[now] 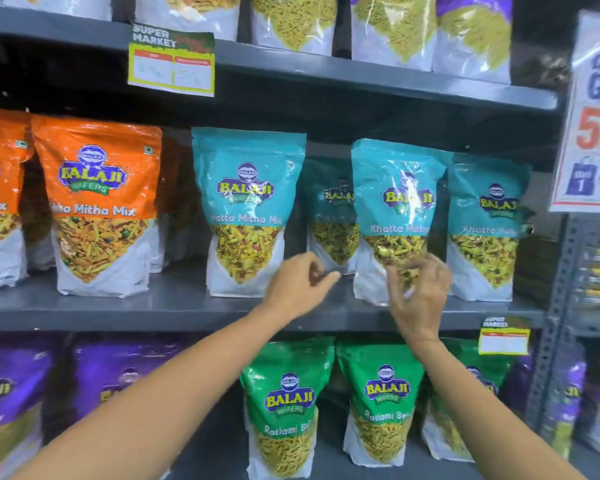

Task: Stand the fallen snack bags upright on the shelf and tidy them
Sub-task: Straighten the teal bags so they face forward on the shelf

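Teal snack bags stand upright on the middle shelf [174, 306]: one at the centre [248, 209], one further back [333, 216], one right of centre [397, 216] and one at the far right [487, 230]. My left hand [297, 287] hovers in the gap between the centre bag and the right-of-centre bag, fingers loosely curled, holding nothing. My right hand [418, 292] is blurred in front of the lower part of the right-of-centre bag, fingers spread; whether it touches the bag is unclear.
Orange snack bags [99, 202] stand at the left of the same shelf. Green bags [286, 403] and purple bags [14, 393] fill the shelf below, more bags the shelf above. A price tag [171, 62] hangs overhead. An offer sign [593, 116] hangs at the right.
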A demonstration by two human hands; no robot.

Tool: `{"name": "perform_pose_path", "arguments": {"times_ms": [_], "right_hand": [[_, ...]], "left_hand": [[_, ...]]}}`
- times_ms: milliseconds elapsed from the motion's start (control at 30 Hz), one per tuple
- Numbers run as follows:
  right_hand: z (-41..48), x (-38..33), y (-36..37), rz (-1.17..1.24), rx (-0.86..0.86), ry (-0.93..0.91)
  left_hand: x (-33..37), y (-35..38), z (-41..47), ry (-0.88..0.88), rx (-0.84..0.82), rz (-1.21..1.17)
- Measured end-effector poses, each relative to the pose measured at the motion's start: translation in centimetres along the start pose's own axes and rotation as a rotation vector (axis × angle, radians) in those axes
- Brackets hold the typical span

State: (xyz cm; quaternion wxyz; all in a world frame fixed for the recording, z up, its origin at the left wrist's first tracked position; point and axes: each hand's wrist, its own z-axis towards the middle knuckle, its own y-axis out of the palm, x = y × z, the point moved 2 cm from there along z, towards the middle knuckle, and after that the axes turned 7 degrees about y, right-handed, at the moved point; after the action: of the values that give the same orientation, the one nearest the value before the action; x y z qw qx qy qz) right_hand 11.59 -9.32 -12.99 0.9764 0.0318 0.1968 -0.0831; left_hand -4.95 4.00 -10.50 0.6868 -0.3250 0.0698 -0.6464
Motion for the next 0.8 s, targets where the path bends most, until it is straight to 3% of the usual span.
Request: {"name": "perform_pose_path", "arguments": {"times_ms": [67, 200, 267, 367, 467, 633, 800], "right_hand": [[1.4, 2.7, -0.6, 0.154, -0.053, 0.195], [3.3, 7.3, -0.2, 0.404, -0.438, 0.581], [4.0, 8.2, 0.3, 0.434, -0.607, 0.585], [5.4, 8.7, 1.3, 0.378, -0.716, 0.498], [5.8, 8.8, 2.6, 0.328, -0.727, 0.452], [6.4, 8.4, 4.4, 0.322, -0.691, 0.444], [11.9, 7.4, 5.1, 0.547, -0.452, 0.609]], "left_hand": [[2.3, 3.4, 1.5, -0.067, -0.109, -0.150], [4.7, 7.8, 4.3, -0.229, -0.217, -0.296], [4.8, 8.7, 5.5, -0.268, -0.203, -0.293], [3.9, 9.0, 6.7, -0.306, -0.227, -0.318], [2.6, 8.5, 7.5, -0.318, -0.255, -0.327], [2.5, 9.1, 7.7, -0.346, -0.152, -0.364], [2.3, 10.0, 8.0, -0.323, -0.043, -0.296]]}}
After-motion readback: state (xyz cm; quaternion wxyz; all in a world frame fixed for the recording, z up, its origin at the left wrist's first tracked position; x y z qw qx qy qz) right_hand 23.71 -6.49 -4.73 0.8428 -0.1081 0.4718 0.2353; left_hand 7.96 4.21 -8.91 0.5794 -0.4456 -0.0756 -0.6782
